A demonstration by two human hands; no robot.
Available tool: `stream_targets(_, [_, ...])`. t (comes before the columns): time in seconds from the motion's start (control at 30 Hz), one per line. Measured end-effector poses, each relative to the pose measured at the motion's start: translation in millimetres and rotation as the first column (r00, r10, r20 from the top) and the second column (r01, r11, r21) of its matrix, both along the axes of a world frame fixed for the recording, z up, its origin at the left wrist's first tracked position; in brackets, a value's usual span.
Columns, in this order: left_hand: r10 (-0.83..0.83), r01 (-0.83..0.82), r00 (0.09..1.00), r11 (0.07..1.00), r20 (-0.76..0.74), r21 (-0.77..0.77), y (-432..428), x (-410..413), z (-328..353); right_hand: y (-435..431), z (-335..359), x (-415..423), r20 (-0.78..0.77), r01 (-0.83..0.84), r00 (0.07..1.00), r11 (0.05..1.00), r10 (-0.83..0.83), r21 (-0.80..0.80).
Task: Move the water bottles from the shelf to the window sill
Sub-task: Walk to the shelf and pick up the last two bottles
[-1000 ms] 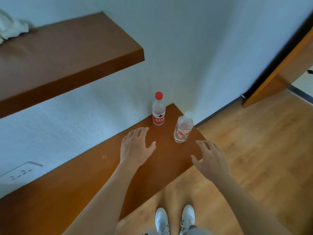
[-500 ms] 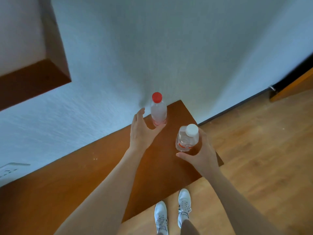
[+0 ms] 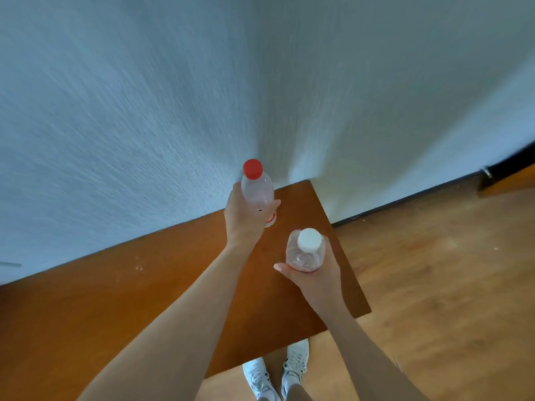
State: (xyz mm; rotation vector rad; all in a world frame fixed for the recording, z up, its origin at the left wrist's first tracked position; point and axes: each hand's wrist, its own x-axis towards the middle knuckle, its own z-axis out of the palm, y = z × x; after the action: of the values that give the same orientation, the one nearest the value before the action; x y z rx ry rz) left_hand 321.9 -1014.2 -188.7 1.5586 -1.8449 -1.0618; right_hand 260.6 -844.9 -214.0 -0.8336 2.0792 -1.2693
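Head view: pickup step. Your left grip [image 3: 244, 219] holds red-capped clear plastic bottle [image 3: 257, 192], right grip [image 3: 317, 280] white-capped clear plastic bottle [image 3: 305, 254]. Next: carry both to sill.

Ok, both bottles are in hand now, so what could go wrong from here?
1. The right hand seems to hold the white-capped bottle low on its body, so it might tip or slip while carried.
2. The left hand grips the red-capped bottle too, so no hand is free to catch a drop.
3. The window sill is out of view; turning toward it could knock a bottle against the wooden shelf.
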Motion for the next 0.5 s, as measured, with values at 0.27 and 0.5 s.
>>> stream_targets(0.27, [0.012,-0.004,0.99,0.998,-0.137,0.06,14.1,29.2,22.1,-12.7,26.0,-5.0,-0.102,0.026,0.994,0.987,-0.043,-0.16])
stream_targets(0.5, [0.018,-0.002,0.969,0.998,-0.247,0.064,41.7,71.6,68.2,-33.7,84.0,4.5,-0.059,0.036,0.997,0.972,-0.051,-0.232])
